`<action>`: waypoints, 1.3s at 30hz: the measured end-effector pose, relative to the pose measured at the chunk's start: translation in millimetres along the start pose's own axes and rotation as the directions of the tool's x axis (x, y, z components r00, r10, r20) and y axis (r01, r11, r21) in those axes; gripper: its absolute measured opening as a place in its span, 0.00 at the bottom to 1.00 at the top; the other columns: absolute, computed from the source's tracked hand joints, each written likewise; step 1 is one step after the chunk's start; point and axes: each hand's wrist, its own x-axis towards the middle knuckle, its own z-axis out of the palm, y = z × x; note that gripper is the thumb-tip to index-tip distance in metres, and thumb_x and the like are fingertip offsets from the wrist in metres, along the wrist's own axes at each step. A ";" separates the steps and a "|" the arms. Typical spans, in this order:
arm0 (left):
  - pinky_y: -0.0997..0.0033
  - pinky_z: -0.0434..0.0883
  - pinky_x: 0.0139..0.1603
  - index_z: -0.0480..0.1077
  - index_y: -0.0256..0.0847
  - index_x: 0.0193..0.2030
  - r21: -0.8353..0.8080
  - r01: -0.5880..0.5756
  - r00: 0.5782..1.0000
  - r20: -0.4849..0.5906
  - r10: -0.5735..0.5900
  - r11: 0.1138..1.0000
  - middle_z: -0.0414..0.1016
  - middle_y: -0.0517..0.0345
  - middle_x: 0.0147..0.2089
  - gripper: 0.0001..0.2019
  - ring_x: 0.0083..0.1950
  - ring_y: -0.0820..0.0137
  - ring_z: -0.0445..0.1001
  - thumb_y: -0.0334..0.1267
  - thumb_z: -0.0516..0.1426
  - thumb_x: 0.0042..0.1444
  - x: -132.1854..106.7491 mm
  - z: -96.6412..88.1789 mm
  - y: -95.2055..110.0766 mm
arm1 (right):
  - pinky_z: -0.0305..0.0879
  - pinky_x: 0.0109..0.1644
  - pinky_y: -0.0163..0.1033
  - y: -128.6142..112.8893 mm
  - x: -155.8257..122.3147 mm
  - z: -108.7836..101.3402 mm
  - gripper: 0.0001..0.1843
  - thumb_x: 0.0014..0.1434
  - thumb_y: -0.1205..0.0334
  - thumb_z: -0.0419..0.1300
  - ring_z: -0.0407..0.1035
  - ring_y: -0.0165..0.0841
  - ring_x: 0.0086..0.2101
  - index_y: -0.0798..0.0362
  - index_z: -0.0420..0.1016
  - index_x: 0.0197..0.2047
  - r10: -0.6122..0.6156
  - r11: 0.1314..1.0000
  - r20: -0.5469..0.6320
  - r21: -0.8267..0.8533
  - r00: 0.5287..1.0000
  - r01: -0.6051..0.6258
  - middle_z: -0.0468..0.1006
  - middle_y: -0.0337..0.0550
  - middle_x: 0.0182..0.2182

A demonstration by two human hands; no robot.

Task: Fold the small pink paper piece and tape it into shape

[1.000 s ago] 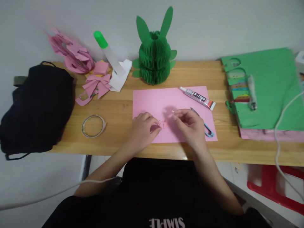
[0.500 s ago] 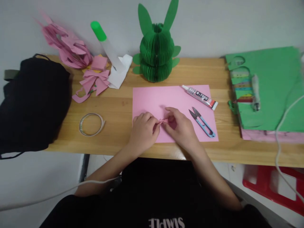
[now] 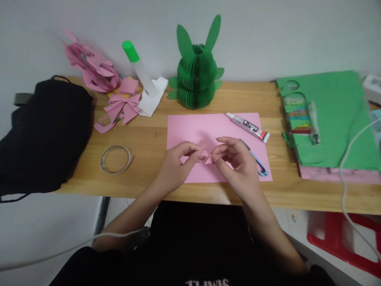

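Desk (image 3: 145,151): pink sheet (image 3: 190,127) lies at mid-length, near the front edge; green paper rabbit (image 3: 197,81) stands at the back edge, looks complete; pink bow (image 3: 123,104) lies toward the back left corner, already formed; glue tube (image 3: 248,126) rests on the sheet's back right corner; smallest, a folded pink piece (image 3: 205,154), pinched over the sheet in the narrow grip of my left hand (image 3: 172,165) and right hand (image 3: 241,167); I judge its shaping unfinished; glue on it, cannot tell.
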 end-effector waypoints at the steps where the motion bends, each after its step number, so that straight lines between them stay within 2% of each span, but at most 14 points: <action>1: 0.73 0.74 0.38 0.72 0.38 0.32 -0.097 0.042 0.999 0.011 -0.041 0.994 0.80 0.58 0.32 0.07 0.34 0.72 0.78 0.36 0.57 0.60 0.3 -0.8 4.1 | 0.70 0.36 0.38 -4.1 -1.7 0.1 0.17 0.58 0.65 0.62 0.72 0.29 0.31 0.48 0.67 0.51 0.004 1.000 -0.012 0.031 1.000 -0.003 0.75 0.36 0.33; 4: 0.75 0.75 0.36 0.73 0.37 0.31 -0.382 0.166 0.986 0.077 -0.148 0.909 0.78 0.60 0.27 0.06 0.31 0.74 0.77 0.35 0.59 0.57 1.1 -3.4 16.1 | 0.69 0.37 0.38 -17.5 -8.0 -0.1 0.17 0.59 0.66 0.62 0.70 0.28 0.31 0.49 0.68 0.51 -0.001 0.997 -0.040 0.075 0.999 0.004 0.74 0.36 0.32; 9: 0.77 0.75 0.34 0.75 0.36 0.29 -0.534 0.236 0.971 0.150 -0.184 0.812 0.78 0.61 0.24 0.05 0.28 0.75 0.76 0.33 0.61 0.54 0.2 -7.3 30.7 | 0.69 0.39 0.36 -36.5 -17.1 -0.7 0.15 0.60 0.67 0.62 0.70 0.27 0.31 0.49 0.71 0.51 -0.014 0.994 -0.095 0.103 0.995 0.024 0.74 0.34 0.31; 12: 0.78 0.75 0.33 0.75 0.36 0.28 -0.560 0.241 0.970 0.167 -0.177 0.792 0.78 0.62 0.24 0.05 0.27 0.77 0.76 0.31 0.61 0.54 -2.1 -8.5 36.5 | 0.69 0.39 0.34 -40.9 -18.0 -2.4 0.12 0.62 0.62 0.61 0.70 0.26 0.32 0.48 0.73 0.50 0.001 0.991 -0.124 0.136 0.992 0.016 0.75 0.35 0.31; 15: 0.79 0.75 0.33 0.74 0.36 0.29 -0.567 0.231 0.972 0.169 -0.162 0.791 0.78 0.63 0.24 0.04 0.27 0.77 0.76 0.31 0.61 0.54 -5.4 -9.9 41.3 | 0.68 0.35 0.34 -41.4 -16.9 -5.7 0.09 0.64 0.58 0.58 0.69 0.26 0.30 0.47 0.76 0.47 0.074 0.970 -0.100 0.240 0.992 -0.048 0.75 0.35 0.29; 18: 0.79 0.76 0.33 0.74 0.37 0.29 -0.551 0.197 0.978 0.172 -0.121 0.811 0.79 0.63 0.26 0.04 0.28 0.76 0.77 0.30 0.61 0.55 -9.0 -11.4 44.9 | 0.66 0.30 0.33 -42.1 -17.2 -9.0 0.09 0.62 0.60 0.60 0.68 0.25 0.25 0.47 0.76 0.46 0.180 0.931 0.000 0.323 0.984 -0.170 0.76 0.34 0.27; 21: 0.79 0.76 0.34 0.74 0.38 0.30 -0.516 0.137 0.984 0.165 -0.059 0.845 0.80 0.63 0.27 0.05 0.30 0.76 0.79 0.29 0.60 0.57 -12.9 -12.9 46.7 | 0.64 0.29 0.33 -43.6 -18.5 -10.7 0.12 0.61 0.63 0.60 0.66 0.25 0.23 0.47 0.75 0.49 0.217 0.897 0.118 0.367 0.969 -0.245 0.75 0.33 0.24; 25: 0.79 0.74 0.36 0.75 0.41 0.34 -0.409 0.061 0.985 0.171 0.011 0.910 0.81 0.62 0.32 0.03 0.35 0.76 0.79 0.30 0.61 0.58 -18.4 -14.9 46.9 | 0.66 0.27 0.32 -44.4 -18.4 -12.2 0.16 0.57 0.67 0.62 0.66 0.26 0.23 0.46 0.75 0.49 0.238 0.873 0.164 0.395 0.957 -0.285 0.74 0.32 0.24; 30: 0.77 0.72 0.41 0.76 0.44 0.39 -0.268 -0.064 0.980 0.165 0.111 0.961 0.81 0.63 0.38 0.05 0.39 0.76 0.76 0.30 0.62 0.57 -24.7 -17.7 47.4 | 0.66 0.27 0.30 -46.4 -20.0 -15.5 0.20 0.56 0.71 0.63 0.66 0.24 0.24 0.43 0.74 0.51 0.154 0.907 0.159 0.369 0.975 -0.203 0.73 0.30 0.24; 35: 0.77 0.72 0.42 0.74 0.42 0.38 -0.249 -0.119 0.974 0.156 0.161 0.961 0.78 0.63 0.36 0.04 0.38 0.77 0.75 0.29 0.61 0.58 -28.2 -18.4 48.2 | 0.65 0.28 0.31 -53.4 -26.1 -17.6 0.23 0.58 0.73 0.62 0.66 0.25 0.24 0.42 0.71 0.54 0.026 0.967 0.120 0.247 0.992 -0.055 0.73 0.31 0.25; 39: 0.78 0.72 0.42 0.74 0.43 0.38 -0.225 -0.166 0.972 0.126 0.197 0.960 0.77 0.65 0.36 0.08 0.39 0.78 0.75 0.25 0.60 0.58 -30.2 -18.4 47.6 | 0.68 0.29 0.33 -58.7 -30.3 -19.4 0.25 0.59 0.72 0.62 0.68 0.26 0.26 0.41 0.68 0.56 -0.090 0.987 0.116 0.144 0.989 0.073 0.74 0.31 0.26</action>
